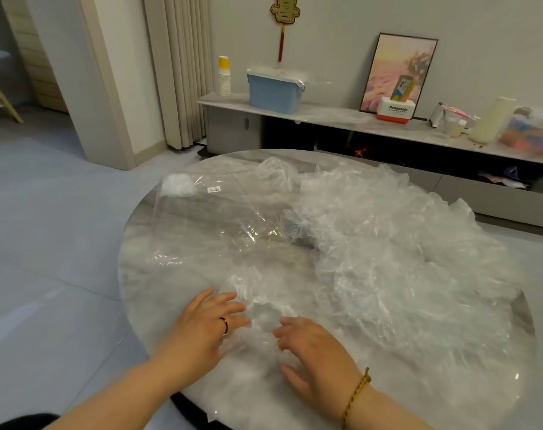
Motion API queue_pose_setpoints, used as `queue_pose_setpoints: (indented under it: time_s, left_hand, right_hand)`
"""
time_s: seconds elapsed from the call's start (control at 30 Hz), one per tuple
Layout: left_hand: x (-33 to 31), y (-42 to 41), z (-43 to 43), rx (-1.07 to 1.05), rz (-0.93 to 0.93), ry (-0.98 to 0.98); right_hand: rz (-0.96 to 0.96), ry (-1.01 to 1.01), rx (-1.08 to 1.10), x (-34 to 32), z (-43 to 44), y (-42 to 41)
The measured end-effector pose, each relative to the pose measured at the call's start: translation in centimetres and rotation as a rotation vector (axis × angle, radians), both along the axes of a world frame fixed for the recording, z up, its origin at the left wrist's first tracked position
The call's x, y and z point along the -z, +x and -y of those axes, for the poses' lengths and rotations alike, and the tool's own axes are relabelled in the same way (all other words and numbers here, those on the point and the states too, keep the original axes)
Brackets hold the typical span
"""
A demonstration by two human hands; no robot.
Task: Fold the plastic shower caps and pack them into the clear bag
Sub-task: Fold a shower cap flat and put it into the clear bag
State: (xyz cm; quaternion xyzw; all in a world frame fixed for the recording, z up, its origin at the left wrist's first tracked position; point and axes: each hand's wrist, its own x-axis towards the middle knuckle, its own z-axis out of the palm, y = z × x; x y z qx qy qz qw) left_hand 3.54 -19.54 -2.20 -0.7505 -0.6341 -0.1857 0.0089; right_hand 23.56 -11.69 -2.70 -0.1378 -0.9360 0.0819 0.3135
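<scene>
Plastic covers most of the round desk, which fills the middle of the head view. At its near edge lies one crumpled shower cap, and both hands are on it. The left hand, with a dark ring on one finger, lies on the cap's left side with its fingers spread and nearly straight; its grip is released and holds nothing. The right hand, with a braided bracelet at the wrist, rests on the cap's right side, fingers only slightly bent, its grip likewise released. To the right and behind, a large heap of caps spreads loose over that side of the desk. The clear bag lies flat on the far left part, a small white label near its far edge, well apart from the hands. Beyond the desk a low shelf along the wall carries a blue box, a stack of paper cups and a framed picture.
</scene>
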Motion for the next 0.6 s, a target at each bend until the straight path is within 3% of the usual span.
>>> queue_pose_setpoints:
  time_s: [0.07, 0.13, 0.23, 0.33, 0.4, 0.47, 0.6]
  left_hand:
    - [0.7, -1.4, 0.7, -0.028, -0.050, -0.111]
    - [1.7, -1.9, 0.7, -0.057, -0.103, -0.183]
    - [1.5, -2.6, 1.0, -0.063, -0.132, 0.025]
    - [1.1, -2.2, 1.4, 0.074, 0.027, 0.086]
    - [1.1, -2.0, 1.7, 0.112, 0.098, -0.003]
    - [0.5, -1.7, 1.8, 0.048, 0.245, -0.203]
    - [0.9, -1.7, 1.6, -0.148, 0.569, -0.359]
  right_hand:
    - [0.180, 0.027, 0.013, 1.1, -0.1, 1.0]
    - [0.234, 0.023, 0.034, 1.4, -0.2, 1.2]
    - [0.231, -0.027, -0.003, 1.3, -0.6, 0.9]
    - [0.253, -0.105, 0.023, 1.3, -0.8, 0.8]
    - [0.279, -0.210, 0.044, 1.2, -0.9, 0.7]
    - [0.258, -0.225, 0.058, 1.1, -1.1, 0.8]
    - [0.264, -0.467, 0.198, -0.3, -1.3, 0.3]
